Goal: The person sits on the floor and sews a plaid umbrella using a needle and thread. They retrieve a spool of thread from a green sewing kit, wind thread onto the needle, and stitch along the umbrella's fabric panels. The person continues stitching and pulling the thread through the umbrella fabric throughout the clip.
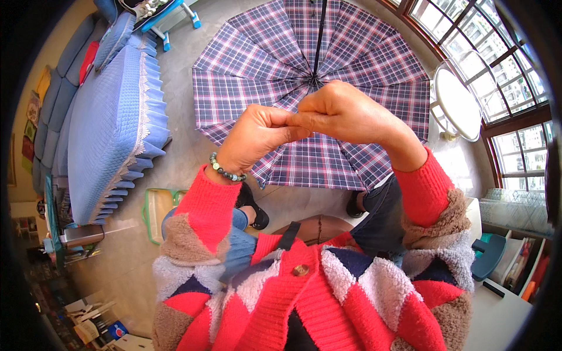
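My left hand [261, 134], with a beaded bracelet [226, 173] at the wrist, is raised in front of me. My right hand [347, 113] meets it at the fingertips, thumbs and forefingers pinched close together. Whether something small or thin lies between the fingertips cannot be made out. Behind and below both hands an opened plaid umbrella [259, 52] lies on the floor, its inner side and dark shaft [322, 39] facing up. The hands cover part of its canopy near the hub.
A bed-like seat with a blue quilted cover [105, 109] stands at left. An open green-rimmed case [153, 215] lies on the floor near my leg. At right are a round white stool [459, 103], barred windows and a white cabinet [500, 316].
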Motion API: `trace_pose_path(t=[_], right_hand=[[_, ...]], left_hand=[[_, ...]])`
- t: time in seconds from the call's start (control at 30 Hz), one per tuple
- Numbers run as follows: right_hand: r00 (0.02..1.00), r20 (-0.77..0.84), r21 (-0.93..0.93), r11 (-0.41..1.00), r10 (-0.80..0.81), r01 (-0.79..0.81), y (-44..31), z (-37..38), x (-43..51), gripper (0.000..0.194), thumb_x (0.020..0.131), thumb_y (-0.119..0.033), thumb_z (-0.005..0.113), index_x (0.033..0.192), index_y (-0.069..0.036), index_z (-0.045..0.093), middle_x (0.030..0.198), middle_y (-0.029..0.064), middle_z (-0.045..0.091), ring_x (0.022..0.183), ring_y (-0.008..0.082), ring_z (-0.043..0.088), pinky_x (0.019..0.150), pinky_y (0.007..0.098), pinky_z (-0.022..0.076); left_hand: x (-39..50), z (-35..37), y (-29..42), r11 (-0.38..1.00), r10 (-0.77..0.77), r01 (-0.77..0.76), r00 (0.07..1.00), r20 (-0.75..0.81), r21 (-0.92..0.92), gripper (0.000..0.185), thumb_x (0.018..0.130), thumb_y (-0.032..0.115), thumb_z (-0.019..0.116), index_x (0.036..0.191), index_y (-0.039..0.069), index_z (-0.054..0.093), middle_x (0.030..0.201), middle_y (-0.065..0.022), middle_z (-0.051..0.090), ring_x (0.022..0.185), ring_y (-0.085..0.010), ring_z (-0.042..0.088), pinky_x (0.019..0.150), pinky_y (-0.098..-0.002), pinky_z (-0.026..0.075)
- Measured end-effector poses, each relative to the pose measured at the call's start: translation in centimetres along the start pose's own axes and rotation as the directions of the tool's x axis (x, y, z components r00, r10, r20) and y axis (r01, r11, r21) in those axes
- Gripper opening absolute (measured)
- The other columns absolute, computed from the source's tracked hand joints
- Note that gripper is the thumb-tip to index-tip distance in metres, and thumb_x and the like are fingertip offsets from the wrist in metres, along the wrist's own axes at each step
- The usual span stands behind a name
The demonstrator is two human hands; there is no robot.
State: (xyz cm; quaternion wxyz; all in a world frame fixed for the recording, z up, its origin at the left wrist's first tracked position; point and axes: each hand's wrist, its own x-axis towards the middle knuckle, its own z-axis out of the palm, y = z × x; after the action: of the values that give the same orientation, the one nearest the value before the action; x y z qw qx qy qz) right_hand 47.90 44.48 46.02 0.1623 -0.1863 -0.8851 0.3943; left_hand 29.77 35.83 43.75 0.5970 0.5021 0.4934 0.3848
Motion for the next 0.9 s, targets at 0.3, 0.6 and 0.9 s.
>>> trace_pose_path(t=[0.3,0.6,0.9], right_hand=[[0.972,-0.133,0.014,0.981,0.194,-0.194,1.2,-0.9,0.1,0.026,0.086,-0.022,0.060,0.075,-0.001,0.069,0.059,0.0084,0.060,0.049,0.0114,0.052,0.046,0.0285,0.0404],[0.949,-0.200,0.139,0.965,0.245,-0.221,2.0,-0.8,0.0,0.031,0.087,-0.022,0.057,0.061,-0.005,0.060,0.049,-0.0003,0.042,0.044,0.0049,0.039,0.044,0.0220,0.0284],[0.956,-0.193,0.195,0.963,0.221,-0.184,2.0,-0.7,0.3,0.023,0.085,-0.024,0.060,0.078,-0.003,0.067,0.057,0.0010,0.052,0.047,0.0051,0.043,0.046,0.0219,0.0323]], left_hand=[[0.0,-0.6,-0.6,0.992,-0.060,0.054,0.997,-0.043,-0.114,0.012,0.083,0.011,0.066,0.087,0.000,0.069,0.060,0.0033,0.056,0.042,-0.0012,0.033,0.039,-0.0183,0.023],[-0.5,-2.1,-0.2,0.992,-0.013,0.004,0.997,-0.073,-0.124,0.015,0.086,0.013,0.064,0.087,0.000,0.069,0.056,0.0042,0.053,0.041,-0.0010,0.033,0.038,-0.0182,0.022],[-0.6,-2.3,-0.3,0.959,-0.051,0.053,0.999,0.014,-0.280,0.014,0.087,0.011,0.062,0.087,-0.001,0.069,0.052,0.0070,0.044,0.041,-0.0018,0.028,0.039,-0.0193,0.021]])
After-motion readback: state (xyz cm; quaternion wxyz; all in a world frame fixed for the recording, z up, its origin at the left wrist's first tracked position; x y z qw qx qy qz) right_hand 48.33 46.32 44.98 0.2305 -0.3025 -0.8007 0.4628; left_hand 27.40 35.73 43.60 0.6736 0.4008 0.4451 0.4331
